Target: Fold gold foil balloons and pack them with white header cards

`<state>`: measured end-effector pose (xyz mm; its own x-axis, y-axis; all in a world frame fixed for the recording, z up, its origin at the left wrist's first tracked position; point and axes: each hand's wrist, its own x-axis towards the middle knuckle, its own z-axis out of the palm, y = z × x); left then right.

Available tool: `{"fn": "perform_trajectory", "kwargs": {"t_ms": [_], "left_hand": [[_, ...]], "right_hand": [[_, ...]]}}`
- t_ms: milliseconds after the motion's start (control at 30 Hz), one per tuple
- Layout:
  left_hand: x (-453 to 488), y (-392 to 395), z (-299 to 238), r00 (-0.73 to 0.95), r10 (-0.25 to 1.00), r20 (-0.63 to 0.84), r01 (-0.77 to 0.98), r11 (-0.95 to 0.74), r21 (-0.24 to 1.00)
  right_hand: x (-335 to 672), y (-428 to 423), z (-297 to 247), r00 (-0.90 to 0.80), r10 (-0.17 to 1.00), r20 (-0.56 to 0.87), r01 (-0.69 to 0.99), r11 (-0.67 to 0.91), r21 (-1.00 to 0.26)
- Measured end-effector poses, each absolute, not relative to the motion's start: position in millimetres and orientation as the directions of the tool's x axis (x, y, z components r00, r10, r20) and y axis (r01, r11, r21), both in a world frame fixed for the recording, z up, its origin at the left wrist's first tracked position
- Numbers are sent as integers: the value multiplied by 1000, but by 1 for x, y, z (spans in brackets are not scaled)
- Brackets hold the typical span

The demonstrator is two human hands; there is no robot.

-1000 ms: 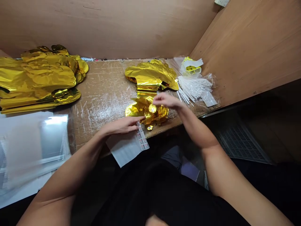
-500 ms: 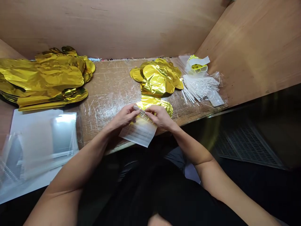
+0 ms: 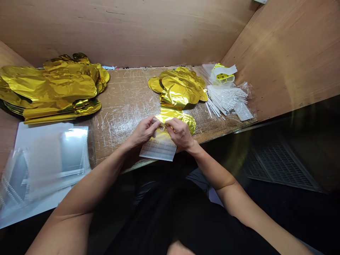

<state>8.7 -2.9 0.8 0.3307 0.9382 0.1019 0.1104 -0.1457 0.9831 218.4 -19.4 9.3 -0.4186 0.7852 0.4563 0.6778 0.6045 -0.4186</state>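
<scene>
A person is working inside a plywood booth (image 3: 127, 32), leaning over a scuffed wooden counter (image 3: 119, 102) as a metal floor grille (image 3: 281, 166) shows below its right end. A heap of gold foil balloons (image 3: 50, 85) is lying flattened at the counter's left end, its edge just above a stack of clear plastic bags (image 3: 50, 166) that is resting on a white sheet and reaching past the counter's front edge. At the right, a bundle of white sticks (image 3: 225, 99) is lying on a clear plastic bag, near a yellow-and-white packet (image 3: 222, 73) by the back corner. Mid-counter, a crumpled gold foil balloon (image 3: 177, 90) is lying with its lower end reaching under the hands. The left hand (image 3: 145, 131) and right hand (image 3: 180, 134) are meeting over that lower end, holding a printed white sheet (image 3: 158, 148) at the counter's front edge, where it is overlapping the balloon and hanging partly past the edge. The fingers (image 3: 156, 124) of both hands are curled and pinching the sheet's top edge, close beside each other, hiding what lies directly under their tips.
</scene>
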Motion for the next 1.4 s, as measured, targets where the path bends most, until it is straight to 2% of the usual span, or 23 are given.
{"fn": "perform_trajectory", "kwargs": {"t_ms": [167,333,400,533,633,700,767,800,867,1033,1133,1200,1267,1333,1400], "left_hand": [[11,-4,-1,281,956,87,98,-119,988],[12,-4,-4,241,969,55,100,-81,992],[12,-4,-6,244,968,63,104,-91,990],[12,-3,-6,249,967,59,110,-89,990],[8,-1,-3,259,963,70,165,-115,980],[4,3,-2,327,940,94,222,-173,960],[0,6,-4,407,909,89,244,-202,948],[-1,8,-5,428,900,81,242,-201,949],[-1,9,-8,424,902,75,235,-190,953],[3,6,-6,386,918,94,228,-194,954],[4,4,-3,393,913,104,217,-202,955],[4,3,-2,399,911,100,212,-198,957],[3,4,-2,385,919,88,221,-184,958],[1,6,-1,395,916,69,247,-178,953],[-3,8,0,460,886,57,302,-217,929]], "right_hand": [[224,-16,0,-507,670,542,714,679,-171],[231,-11,-5,-581,591,560,664,742,-95],[230,-10,-3,-586,592,554,644,755,-126],[223,-13,6,-525,650,549,625,732,-269],[225,-15,15,-472,697,540,532,714,-456],[233,-16,20,-382,798,466,477,602,-640],[242,-15,24,-288,892,349,479,450,-754],[246,-15,25,-261,914,310,504,403,-764],[248,-16,26,-270,914,304,584,406,-702],[226,-22,23,-418,836,355,770,534,-350],[212,-25,18,-447,820,357,794,548,-264],[207,-28,15,-454,812,367,783,560,-271],[209,-30,16,-460,801,382,739,584,-335],[220,-28,20,-420,820,388,668,569,-480],[236,-20,26,-336,886,321,585,463,-665]]}}
